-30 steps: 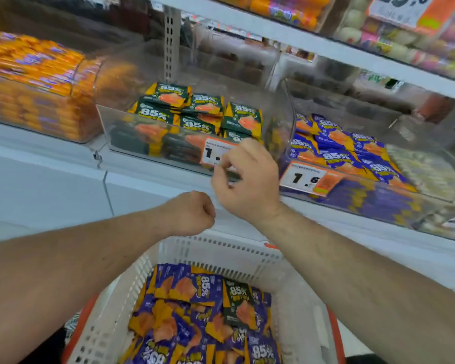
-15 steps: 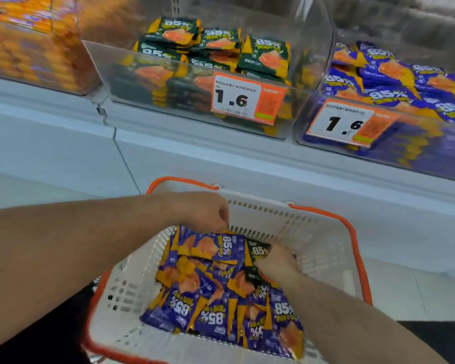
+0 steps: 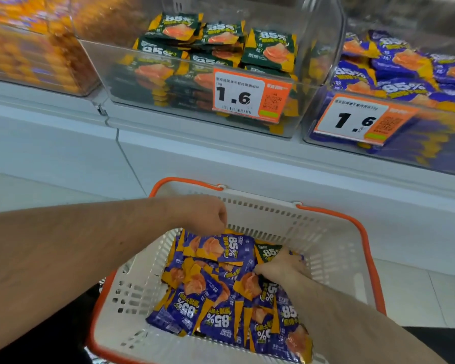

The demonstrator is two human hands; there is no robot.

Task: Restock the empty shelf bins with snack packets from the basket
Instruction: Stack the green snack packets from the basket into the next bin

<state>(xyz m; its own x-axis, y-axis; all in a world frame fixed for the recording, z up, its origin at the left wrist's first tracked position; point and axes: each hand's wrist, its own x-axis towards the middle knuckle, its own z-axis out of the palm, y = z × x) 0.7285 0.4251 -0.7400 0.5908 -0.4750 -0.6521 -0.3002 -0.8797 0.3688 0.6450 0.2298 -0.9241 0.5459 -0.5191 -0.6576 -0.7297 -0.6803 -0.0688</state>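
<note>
A white basket [image 3: 329, 248] with an orange rim sits low in the middle and holds several purple snack packets [image 3: 216, 308]. One green packet [image 3: 269, 252] lies among them at the far right. My right hand [image 3: 281, 267] is down in the pile, its fingers curled on that green packet. My left hand [image 3: 204, 214] hovers curled over the basket's far left edge, just above a purple packet, with nothing visible in it. Above, a clear bin [image 3: 323, 82] holds green packets [image 3: 221, 35], and the bin [image 3: 431, 151] to its right holds purple packets [image 3: 405, 67].
Each bin front carries an orange and white price tag: one [image 3: 250, 97] on the green bin, another [image 3: 363, 119] on the purple bin. A third clear bin [image 3: 87, 74] of orange packets stands at the far left. A white shelf ledge [image 3: 221, 158] runs between the bins and the basket.
My right hand dropped from the green bin's price tag into the basket and closed on the green packet. The view tilted down. My left hand stayed curled near the basket's far edge.
</note>
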